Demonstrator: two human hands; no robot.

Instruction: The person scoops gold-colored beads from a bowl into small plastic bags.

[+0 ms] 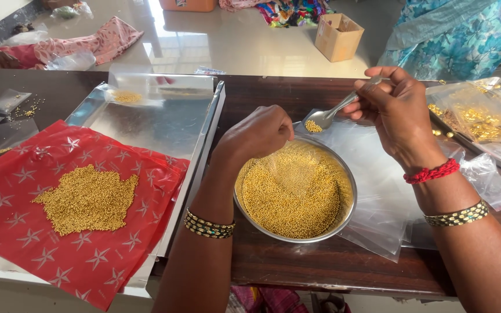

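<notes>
Two hands at work over a steel bowl (346, 217) heaped with tiny gold beads (291, 194) on a dark wooden table (320, 264). Right hand (398, 113) closed around a spoon (326, 117), a few beads in its scoop, just above the bowl's far rim. Left hand (259, 133) curled, fingertips pinched together over the beads; anything held there too small to tell. More beads heaped on a red starred sheet (88, 232) at left.

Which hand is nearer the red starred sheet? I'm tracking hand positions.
Left. The left hand hangs over the bowl beside the red starred sheet; the right hand is farther away, holding a spoon.
</notes>
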